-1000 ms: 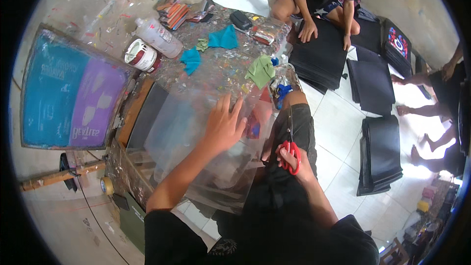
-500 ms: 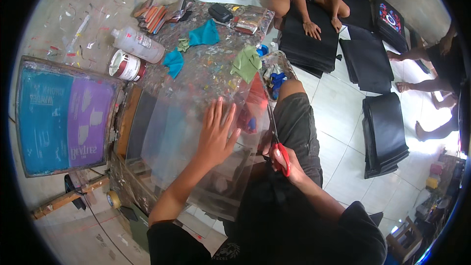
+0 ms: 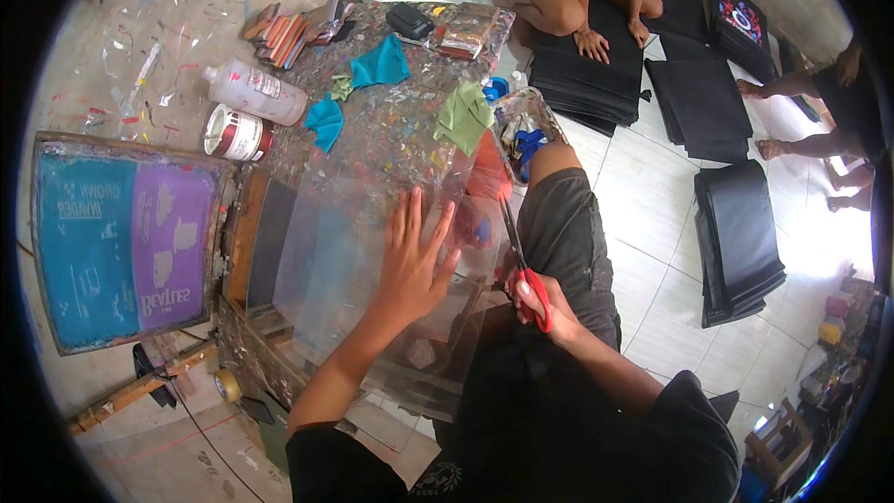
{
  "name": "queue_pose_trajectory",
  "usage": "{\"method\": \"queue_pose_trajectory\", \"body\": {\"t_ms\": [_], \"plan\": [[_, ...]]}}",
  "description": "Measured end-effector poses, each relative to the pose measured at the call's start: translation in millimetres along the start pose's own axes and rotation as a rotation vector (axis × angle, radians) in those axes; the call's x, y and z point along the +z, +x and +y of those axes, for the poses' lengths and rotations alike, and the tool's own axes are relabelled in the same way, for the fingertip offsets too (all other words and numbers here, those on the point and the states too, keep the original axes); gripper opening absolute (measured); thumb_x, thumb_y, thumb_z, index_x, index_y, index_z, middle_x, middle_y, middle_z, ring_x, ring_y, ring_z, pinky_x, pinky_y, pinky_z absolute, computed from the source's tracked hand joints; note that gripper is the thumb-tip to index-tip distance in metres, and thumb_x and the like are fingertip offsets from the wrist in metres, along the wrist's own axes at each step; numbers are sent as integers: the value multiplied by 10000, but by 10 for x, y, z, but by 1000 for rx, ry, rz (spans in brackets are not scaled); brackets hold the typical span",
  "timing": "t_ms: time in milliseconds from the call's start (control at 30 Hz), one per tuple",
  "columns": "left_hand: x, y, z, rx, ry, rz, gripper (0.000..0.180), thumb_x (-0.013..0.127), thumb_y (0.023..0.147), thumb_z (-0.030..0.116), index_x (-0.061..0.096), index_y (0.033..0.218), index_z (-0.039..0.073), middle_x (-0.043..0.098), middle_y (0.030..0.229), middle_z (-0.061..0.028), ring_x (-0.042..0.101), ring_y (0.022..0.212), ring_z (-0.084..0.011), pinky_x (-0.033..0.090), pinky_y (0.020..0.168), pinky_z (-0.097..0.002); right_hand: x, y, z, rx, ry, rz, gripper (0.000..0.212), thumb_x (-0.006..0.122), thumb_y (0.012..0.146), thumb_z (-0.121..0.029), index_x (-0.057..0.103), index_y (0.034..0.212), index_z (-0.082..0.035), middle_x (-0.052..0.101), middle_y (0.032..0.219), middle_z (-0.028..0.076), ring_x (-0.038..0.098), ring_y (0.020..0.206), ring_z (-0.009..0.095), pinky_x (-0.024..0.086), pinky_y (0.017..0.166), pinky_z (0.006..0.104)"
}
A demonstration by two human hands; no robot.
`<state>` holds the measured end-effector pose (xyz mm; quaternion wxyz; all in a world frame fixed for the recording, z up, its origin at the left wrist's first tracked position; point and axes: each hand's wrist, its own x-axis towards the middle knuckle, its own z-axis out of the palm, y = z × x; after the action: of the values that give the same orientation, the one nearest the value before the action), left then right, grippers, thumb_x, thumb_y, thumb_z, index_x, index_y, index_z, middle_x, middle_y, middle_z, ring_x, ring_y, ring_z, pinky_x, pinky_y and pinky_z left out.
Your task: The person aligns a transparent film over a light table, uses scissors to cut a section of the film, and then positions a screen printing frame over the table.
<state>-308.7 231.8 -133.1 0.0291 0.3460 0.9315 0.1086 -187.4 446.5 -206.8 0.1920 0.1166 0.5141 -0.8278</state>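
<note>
My left hand [image 3: 415, 265] lies flat with fingers outstretched on a clear plastic sheet [image 3: 321, 242], which spreads over the paint-stained worktop and reaches past its near edge. In my right hand [image 3: 549, 310] is a pair of scissors [image 3: 520, 272] with red handles. Its blades point away from me, along the right edge of the sheet; whether they touch it I cannot tell. Just beyond the blades, a red piece of material [image 3: 488, 172] lies partly beneath the sheet. A light green cloth [image 3: 465, 118] rests farther up the worktop.
Left of the worktop stands a hinged screen-printing frame [image 3: 126, 242] in teal and purple. A paint can [image 3: 239, 134], a plastic bottle [image 3: 256, 93] and teal cloths [image 3: 380, 61] are at the back. Black stacked sheets [image 3: 738, 242] lie on the tiles at right, near a seated co-worker [image 3: 596, 0].
The scissors have turned a little more upright, with their blades now visible beside the sheet's edge. My left hand stays flat on the sheet. The whole view has shifted slightly.
</note>
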Motion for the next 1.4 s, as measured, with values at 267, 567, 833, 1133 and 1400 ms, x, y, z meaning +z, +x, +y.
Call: {"method": "queue_pose_trajectory", "body": {"t_ms": [267, 567, 833, 1133, 1400], "plan": [[-5, 7, 36, -22, -7, -20, 625, 478, 1011, 316, 302, 1575, 113, 145, 1604, -329, 183, 1464, -531, 170, 1172, -617, 9, 47, 14, -22, -3, 17, 533, 573, 977, -562, 606, 946, -31, 502, 709, -8, 489, 602, 81, 385, 537, 251], [11, 7, 48, -32, 10, -14, 616, 460, 1020, 339, 312, 1571, 108, 149, 1605, -327, 186, 1467, -525, 173, 1171, -615, 22, 50, -10, -3, -9, 26, 530, 579, 978, -553, 617, 935, -26, 512, 717, -5, 489, 589, 77, 377, 527, 252], [22, -1, 40, -31, 16, -8, 608, 441, 1029, 357, 312, 1573, 117, 153, 1606, -324, 187, 1469, -522, 172, 1170, -615, 46, 40, -46, 11, 34, 42, 503, 598, 981, -522, 624, 926, -22, 516, 735, -11, 484, 576, 66, 372, 509, 239], [36, -4, 34, -44, -8, -4, 608, 448, 1028, 372, 321, 1571, 128, 156, 1607, -319, 188, 1468, -522, 169, 1168, -621, 48, 14, -77, 53, 57, 83, 485, 631, 972, -497, 653, 952, -13, 526, 719, -16, 474, 548, 55, 364, 486, 230], [46, 1, 25, -30, -9, 13, 609, 467, 1021, 363, 329, 1569, 135, 163, 1604, -319, 203, 1457, -527, 175, 1166, -623, -16, -7, -143, 47, 34, 96, 451, 673, 957, -458, 681, 946, -8, 509, 667, -28, 454, 522, 44, 346, 470, 223]]}}
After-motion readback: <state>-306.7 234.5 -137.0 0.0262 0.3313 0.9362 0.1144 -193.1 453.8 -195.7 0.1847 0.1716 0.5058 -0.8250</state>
